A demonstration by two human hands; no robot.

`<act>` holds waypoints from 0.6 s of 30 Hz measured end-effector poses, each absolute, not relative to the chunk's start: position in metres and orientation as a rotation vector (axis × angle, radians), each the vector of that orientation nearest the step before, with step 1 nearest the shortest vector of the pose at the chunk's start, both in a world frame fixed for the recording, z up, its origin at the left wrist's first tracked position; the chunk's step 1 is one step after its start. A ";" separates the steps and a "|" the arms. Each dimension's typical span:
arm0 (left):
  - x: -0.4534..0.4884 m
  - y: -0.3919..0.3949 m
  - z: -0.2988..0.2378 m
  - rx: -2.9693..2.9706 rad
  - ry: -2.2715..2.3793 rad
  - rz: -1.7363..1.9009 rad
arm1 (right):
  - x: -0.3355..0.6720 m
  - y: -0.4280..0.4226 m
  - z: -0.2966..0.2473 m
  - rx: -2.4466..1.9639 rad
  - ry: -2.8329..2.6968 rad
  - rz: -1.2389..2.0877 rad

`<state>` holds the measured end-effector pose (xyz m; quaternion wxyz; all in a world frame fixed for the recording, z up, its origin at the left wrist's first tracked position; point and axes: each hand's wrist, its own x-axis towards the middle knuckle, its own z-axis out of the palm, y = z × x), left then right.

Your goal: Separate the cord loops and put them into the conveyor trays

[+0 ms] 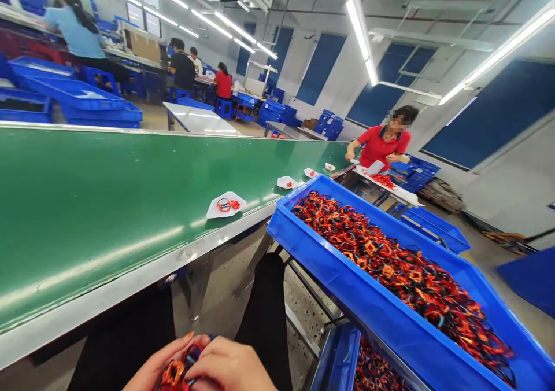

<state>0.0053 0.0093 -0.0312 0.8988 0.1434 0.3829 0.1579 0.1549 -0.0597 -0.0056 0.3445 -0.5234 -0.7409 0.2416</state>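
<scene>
At the bottom edge, over my lap, my left hand and my right hand are closed together around a small orange, red and dark hair tie. Most of it is hidden between my fingers. To my right a blue crate holds a heap of the same orange and black hair ties. A white card carrying a red ring piece lies on the green conveyor belt in front of me.
More white cards lie farther down the belt. A person in a red shirt works at the belt's far end. Another blue crate sits under the first. Other workers and stacked blue crates fill the back left.
</scene>
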 end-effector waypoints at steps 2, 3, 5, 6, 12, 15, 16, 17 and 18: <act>0.010 0.002 -0.024 0.264 0.765 0.295 | 0.159 -0.068 0.013 -1.428 -1.648 0.871; 0.010 0.000 -0.022 0.278 0.752 0.301 | 0.160 -0.071 0.019 -1.458 -1.490 0.984; 0.009 0.000 -0.019 0.245 0.755 0.259 | 0.162 -0.073 0.024 -1.469 -1.158 1.203; 0.007 0.001 -0.020 0.230 0.771 0.241 | 0.163 -0.073 0.024 -1.447 -0.998 1.295; 0.001 0.003 -0.024 0.280 0.686 0.223 | 0.163 -0.068 0.010 -1.204 -0.367 1.528; 0.001 0.001 -0.022 0.381 0.636 0.217 | 0.163 -0.066 0.008 -1.105 -0.200 1.561; 0.002 0.001 -0.020 0.411 0.637 0.223 | 0.163 -0.066 0.007 -1.085 -0.166 1.566; 0.002 0.000 -0.018 0.433 0.645 0.227 | 0.163 -0.066 0.006 -1.068 -0.140 1.573; 0.002 0.000 -0.017 0.453 0.658 0.233 | 0.163 -0.066 0.005 -1.053 -0.117 1.580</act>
